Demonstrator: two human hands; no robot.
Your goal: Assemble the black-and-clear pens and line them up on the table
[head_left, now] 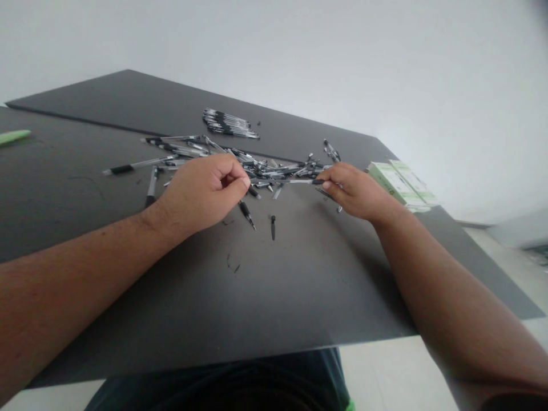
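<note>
Between my two hands a slim clear pen [289, 181] is held level above the dark table [274, 302]. My left hand [209, 188] pinches its left end between thumb and index finger. At the other end, my right hand [353, 189] grips the pen by its black rubber part. Behind both hands lies a loose heap of pen parts [274, 170], clear barrels with black grips, partly hidden by my left hand. A pen piece with a black grip and pointed tip [246, 214] lies just below my left hand, and a small black cap [273, 227] is near it.
Farther back, a neat stack of pens [229, 123] lies beyond the seam between two tabletops. Green-and-white boxes [402, 184] stand at the right edge. A light green object [15, 137] is at the far left. A pale wall [342, 68] rises behind the table.
</note>
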